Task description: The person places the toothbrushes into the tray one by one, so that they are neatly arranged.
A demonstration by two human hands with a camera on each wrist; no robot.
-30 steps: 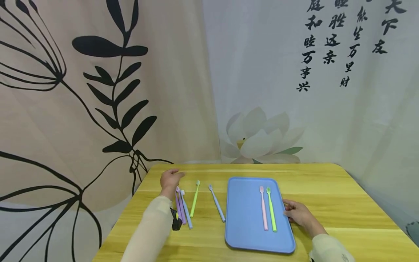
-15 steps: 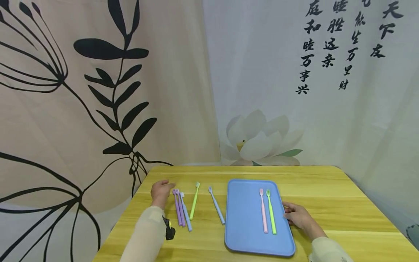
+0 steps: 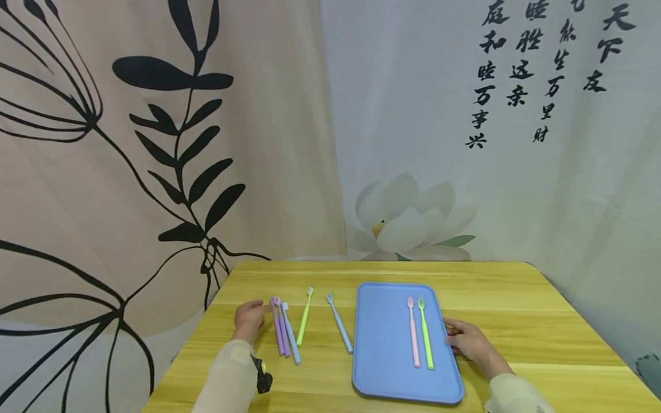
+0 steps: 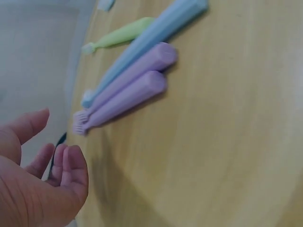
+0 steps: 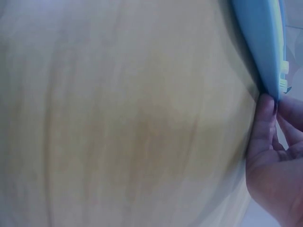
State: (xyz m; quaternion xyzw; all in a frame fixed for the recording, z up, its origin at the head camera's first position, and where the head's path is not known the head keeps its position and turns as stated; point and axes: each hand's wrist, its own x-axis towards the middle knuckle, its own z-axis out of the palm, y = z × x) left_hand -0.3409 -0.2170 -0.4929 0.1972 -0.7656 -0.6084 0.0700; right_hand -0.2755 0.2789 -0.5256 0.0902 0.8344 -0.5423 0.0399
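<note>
My left hand [image 3: 250, 320] hovers over the table's left side, fingers loosely bent and holding nothing. Just right of it lie two purple toothbrushes [image 4: 128, 97], side by side, their heads nearest the fingers in the left wrist view. Against them rests a blue toothbrush [image 3: 291, 337]; a green toothbrush [image 3: 304, 317] is a little farther right. Another blue toothbrush [image 3: 339, 324] lies alone beside the blue tray [image 3: 382, 350]. On the tray, a pink toothbrush [image 3: 413, 334] and a green toothbrush [image 3: 426, 335] lie parallel. My right hand [image 3: 471, 342] pinches the tray's right rim between thumb and fingers.
Everything lies on a yellow wood-grain table [image 3: 516, 321]. Behind its far edge hangs a curtain [image 3: 289, 143] printed with plants, a lotus and writing. A black device [image 3: 262, 376] is strapped at my left wrist.
My left hand has come back toward me and to the left, uncovering the heads of the purple toothbrushes. My right hand, the tray and the toothbrushes keep their places.
</note>
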